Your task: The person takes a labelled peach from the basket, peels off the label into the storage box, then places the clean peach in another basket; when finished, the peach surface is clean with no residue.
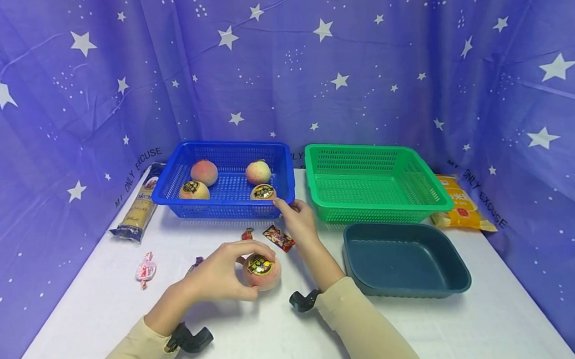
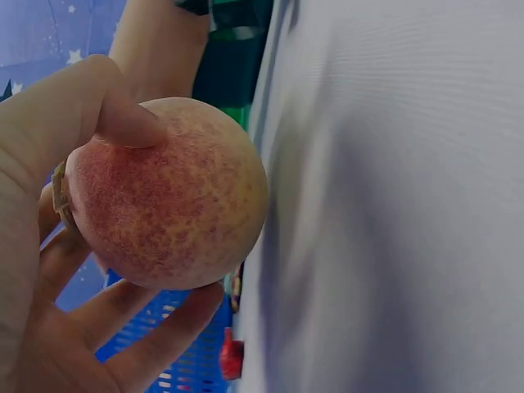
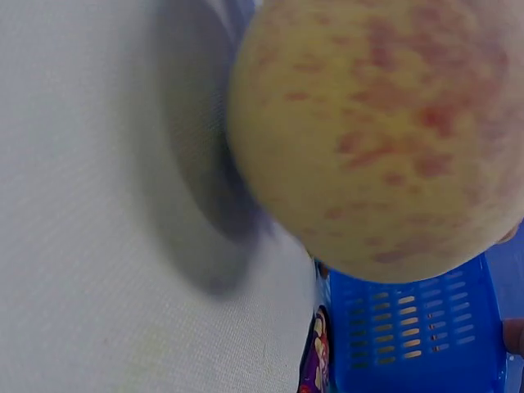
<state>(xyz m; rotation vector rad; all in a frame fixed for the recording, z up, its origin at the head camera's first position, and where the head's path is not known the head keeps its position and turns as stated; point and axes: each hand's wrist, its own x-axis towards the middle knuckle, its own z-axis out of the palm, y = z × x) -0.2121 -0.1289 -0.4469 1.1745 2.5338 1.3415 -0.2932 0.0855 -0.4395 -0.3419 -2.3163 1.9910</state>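
Observation:
In the head view my left hand (image 1: 219, 273) holds a peach (image 1: 269, 278) with a black-and-gold sticker on top, low over the white table. The left wrist view shows the thumb on one side of this peach (image 2: 176, 196) and spread fingers on the other. My right hand (image 1: 299, 220) pinches the front right corner of a blue basket (image 1: 219, 208). Several peaches lie inside it, among them a stickered peach (image 1: 262, 192) near that corner. In the right wrist view a peach (image 3: 377, 139) fills the upper right and hides most of the right hand.
Right of the blue basket stands a green basket (image 1: 380, 213), with a dark teal tub (image 1: 410, 290) before it. Wrapped candies lie in front: a red one (image 1: 278, 238) and a pink one (image 1: 146, 270). Packaged food bags, gold-and-navy (image 1: 139, 209) and orange (image 1: 462, 206), flank the baskets.

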